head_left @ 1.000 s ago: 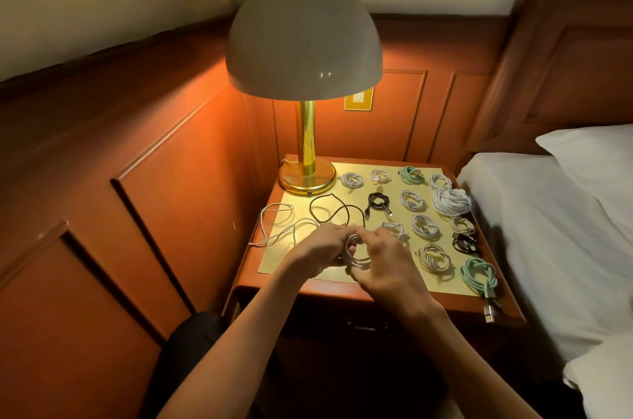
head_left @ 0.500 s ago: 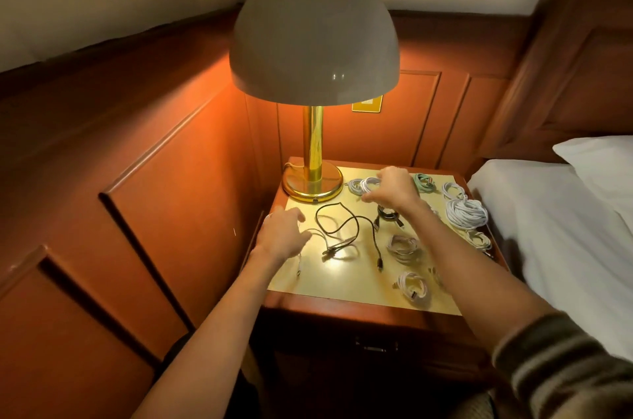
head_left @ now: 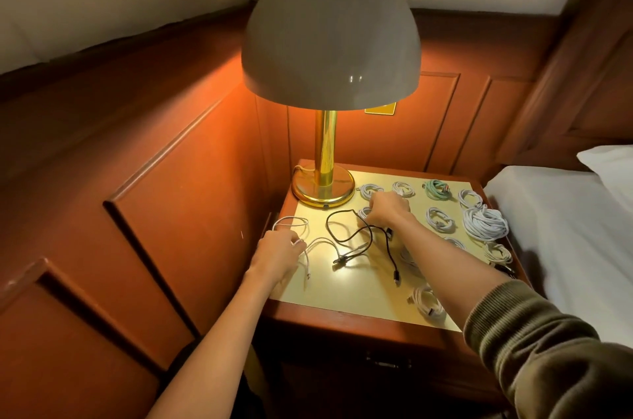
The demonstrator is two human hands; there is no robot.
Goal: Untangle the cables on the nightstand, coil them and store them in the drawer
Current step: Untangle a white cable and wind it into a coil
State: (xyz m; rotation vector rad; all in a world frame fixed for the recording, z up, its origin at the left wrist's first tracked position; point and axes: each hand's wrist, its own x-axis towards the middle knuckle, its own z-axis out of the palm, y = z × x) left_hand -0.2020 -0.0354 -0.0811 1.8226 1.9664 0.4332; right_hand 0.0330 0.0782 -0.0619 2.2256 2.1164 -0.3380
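Nearest, the drawer (head_left: 387,362) is seen closed, so nothing is stored yet. On the tabletop (head_left: 342,295) the loose white cable (head_left: 291,223) is held in the closed grip of the left hand (head_left: 277,252), probably to be drawn clear of the black cable (head_left: 346,233). Farther, the right hand (head_left: 387,209) is laid over a small coil (head_left: 363,213); its grip cannot be told. Finished coils (head_left: 484,223) are kept in rows beyond.

Lit lamp (head_left: 330,38), wood-panel wall (head_left: 171,179), bed (head_left: 565,230) rt.
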